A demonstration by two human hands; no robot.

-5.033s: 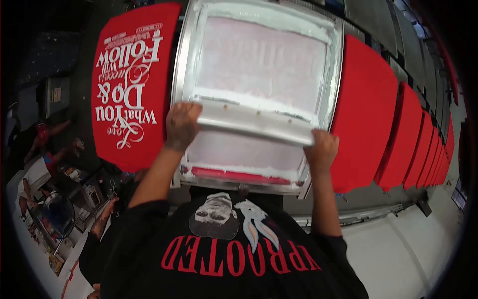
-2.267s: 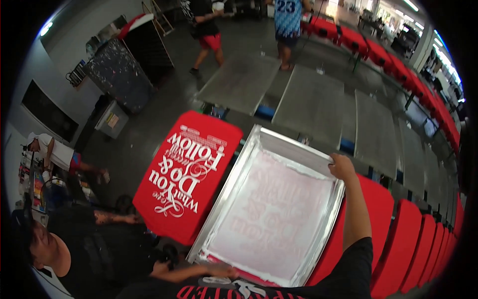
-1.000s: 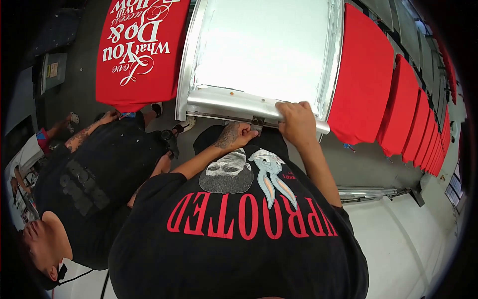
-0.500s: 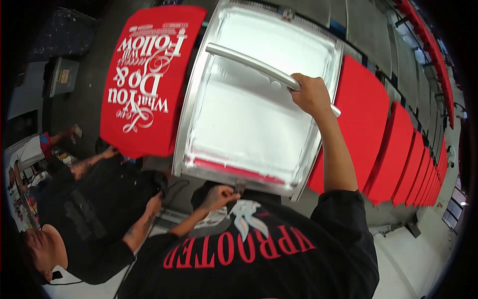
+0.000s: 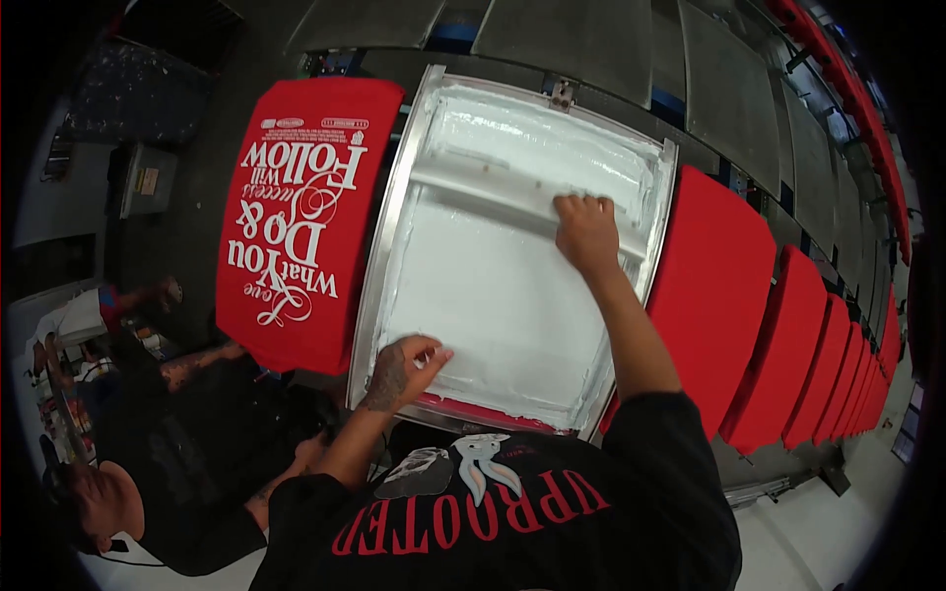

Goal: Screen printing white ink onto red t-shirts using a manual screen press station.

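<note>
A silver-framed printing screen (image 5: 503,295) coated with white ink fills the centre, with a thin red strip showing along its near edge. A long metal squeegee bar (image 5: 463,182) lies across the upper part of the screen. My right hand (image 5: 586,231) is closed over the bar, right of its middle. My left hand (image 5: 409,364) hovers over or rests on the lower left of the screen, fingers loosely curved with nothing visible in them; contact is unclear. A red shirt with white lettering (image 5: 271,177) lies on a platen just left of the screen.
A row of red-covered platens (image 5: 714,305) curves away to the right. Bare grey platens (image 5: 739,118) run behind the screen. A co-worker in black (image 5: 182,463) is close at lower left, an arm by the printed shirt; another person in white (image 5: 74,315) stands farther left.
Since a second ago, my right hand has carried the squeegee from the near edge to the far part of the screen. My left hand has risen from the near latch onto the screen's lower left.
</note>
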